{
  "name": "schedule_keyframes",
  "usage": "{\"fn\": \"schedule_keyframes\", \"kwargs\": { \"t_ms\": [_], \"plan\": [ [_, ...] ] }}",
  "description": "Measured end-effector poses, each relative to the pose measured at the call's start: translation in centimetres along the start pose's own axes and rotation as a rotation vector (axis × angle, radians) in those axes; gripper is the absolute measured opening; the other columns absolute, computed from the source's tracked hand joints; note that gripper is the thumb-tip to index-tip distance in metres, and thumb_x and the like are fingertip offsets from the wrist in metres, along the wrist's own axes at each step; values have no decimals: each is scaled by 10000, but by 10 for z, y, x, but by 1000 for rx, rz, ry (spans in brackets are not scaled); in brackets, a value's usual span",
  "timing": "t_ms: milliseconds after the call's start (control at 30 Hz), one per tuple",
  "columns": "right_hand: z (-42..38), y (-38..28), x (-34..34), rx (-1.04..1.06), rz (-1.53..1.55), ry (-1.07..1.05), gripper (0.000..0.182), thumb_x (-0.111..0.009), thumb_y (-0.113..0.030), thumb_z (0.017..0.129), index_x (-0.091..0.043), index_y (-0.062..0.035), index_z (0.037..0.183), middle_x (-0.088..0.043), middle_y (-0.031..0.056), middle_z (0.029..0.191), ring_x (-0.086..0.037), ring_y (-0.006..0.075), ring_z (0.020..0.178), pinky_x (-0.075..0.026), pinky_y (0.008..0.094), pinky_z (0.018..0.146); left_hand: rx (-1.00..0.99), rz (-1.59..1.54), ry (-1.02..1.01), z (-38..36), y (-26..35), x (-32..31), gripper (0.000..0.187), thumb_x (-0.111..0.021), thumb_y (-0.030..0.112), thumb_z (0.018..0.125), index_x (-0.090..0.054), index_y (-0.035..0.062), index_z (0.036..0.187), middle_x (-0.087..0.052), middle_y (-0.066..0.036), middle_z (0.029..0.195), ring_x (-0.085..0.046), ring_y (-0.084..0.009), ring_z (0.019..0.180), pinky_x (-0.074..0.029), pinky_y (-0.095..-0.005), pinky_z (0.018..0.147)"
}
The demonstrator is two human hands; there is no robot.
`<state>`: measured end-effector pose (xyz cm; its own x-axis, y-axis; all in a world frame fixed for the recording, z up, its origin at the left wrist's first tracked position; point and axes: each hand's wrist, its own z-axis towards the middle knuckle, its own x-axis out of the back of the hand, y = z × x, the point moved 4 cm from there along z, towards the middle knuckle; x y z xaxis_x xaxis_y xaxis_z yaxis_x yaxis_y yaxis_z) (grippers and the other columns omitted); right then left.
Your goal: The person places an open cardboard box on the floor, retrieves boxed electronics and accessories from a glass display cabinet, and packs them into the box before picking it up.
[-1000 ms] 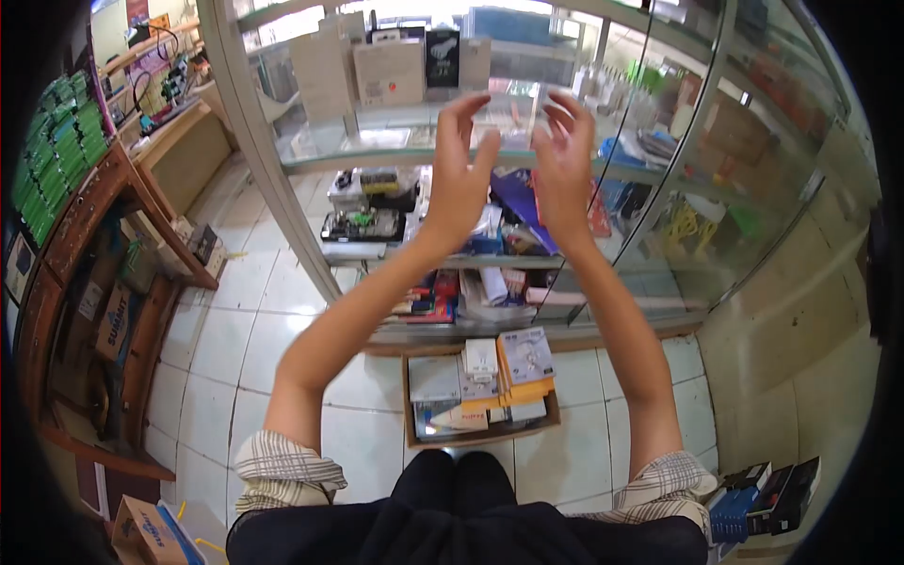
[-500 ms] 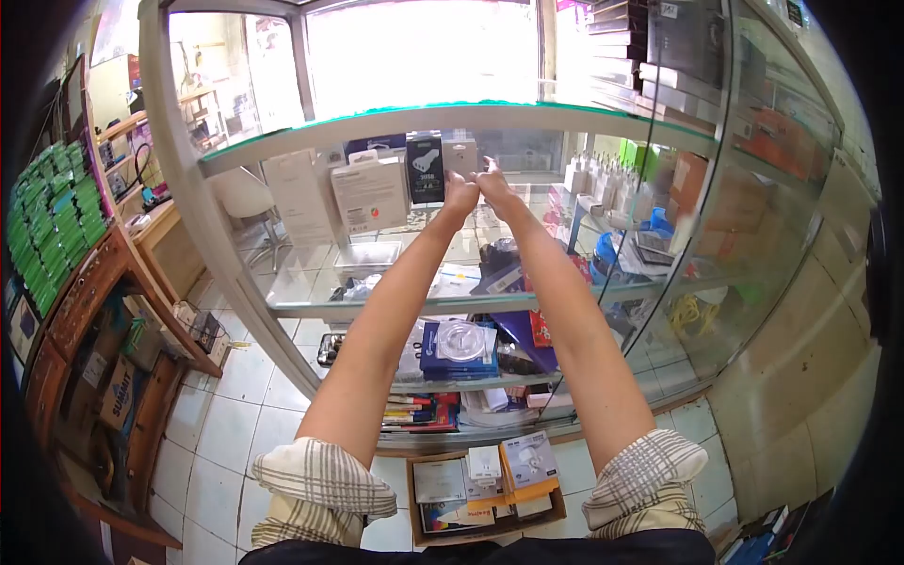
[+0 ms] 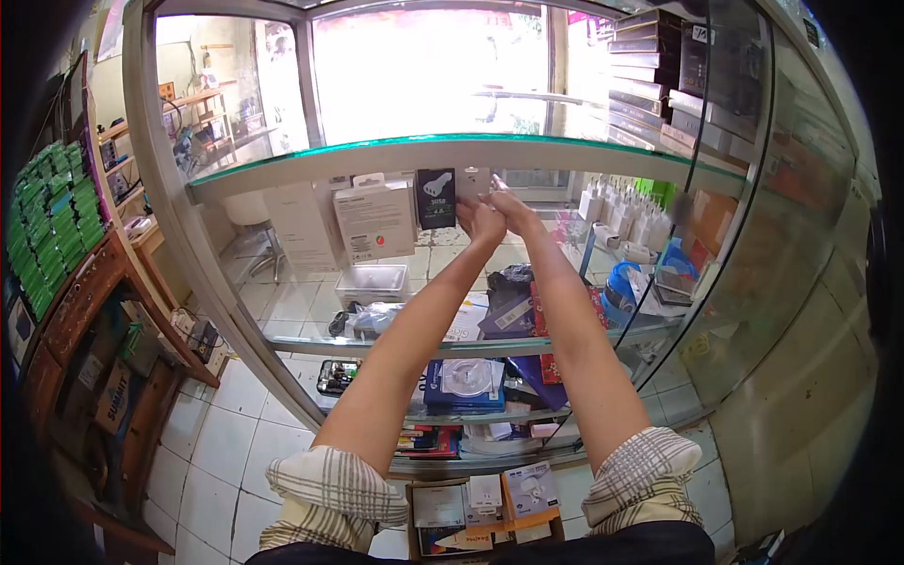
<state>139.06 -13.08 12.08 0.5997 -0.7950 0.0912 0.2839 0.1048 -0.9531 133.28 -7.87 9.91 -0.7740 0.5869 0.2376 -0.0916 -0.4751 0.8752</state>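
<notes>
Both arms reach into the glass display case. My left hand [image 3: 483,222] is at the lower left of a small white box [image 3: 473,180], its fingers curled against the box's lower part. On the box's right side is my right hand [image 3: 513,209], thumb and fingers bent around that edge. The two hands touch each other and partly cover the box. Directly left of it stands an upright black box [image 3: 436,199] with a white charger picture. Further left is a larger white box [image 3: 376,221] with a hanging tab.
White chargers [image 3: 620,215] stand in rows on the right of the shelf. A clear plastic tray [image 3: 373,281] lies lower left. Glass shelf edges [image 3: 424,139] run above and below my arms. A cardboard carton [image 3: 414,539] of small boxes sits on the floor.
The whole view has shifted, so the case's contents appear slightly lower. My hands stay at the small white box, which keeps its place beside the black box.
</notes>
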Motion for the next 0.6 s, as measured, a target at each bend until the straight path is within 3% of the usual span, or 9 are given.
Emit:
{"fn": "schedule_keyframes", "kwargs": {
  "t_ms": [233,367,533,600],
  "plan": [
    [14,13,-2,9,-21,1,583,-535,-144,795,-209,-20,1263,-443,171,1118,-481,221,979,-422,339,797,-71,-74,-46,9,-6,3,833,-564,131,690,-15,-128,1260,-109,-309,1292,-146,-417,1223,-143,-429,1012],
    [21,18,1,17,-71,25,564,-545,-162,796,-234,-26,1246,-453,161,1103,-484,218,973,-424,344,790,-124,-37,-4,6,-5,4,733,-515,92,710,-82,-105,1268,-160,-312,1276,-201,-424,1204,-189,-416,1008],
    [32,22,6,82,-272,185,541,-556,-186,797,-264,-34,1226,-465,148,1085,-487,213,966,-427,350,781,-140,-35,-15,0,-2,8,676,-557,92,700,-191,-91,1239,-202,-309,1267,-206,-420,1195,-212,-446,984],
    [28,18,10,76,-295,253,532,-561,-195,797,-276,-36,1218,-469,143,1077,-489,212,963,-429,352,778,-237,-52,-7,1,0,8,626,-561,107,710,-244,-79,1218,-243,-307,1238,-279,-419,1145,-243,-446,967]
  ]
}}
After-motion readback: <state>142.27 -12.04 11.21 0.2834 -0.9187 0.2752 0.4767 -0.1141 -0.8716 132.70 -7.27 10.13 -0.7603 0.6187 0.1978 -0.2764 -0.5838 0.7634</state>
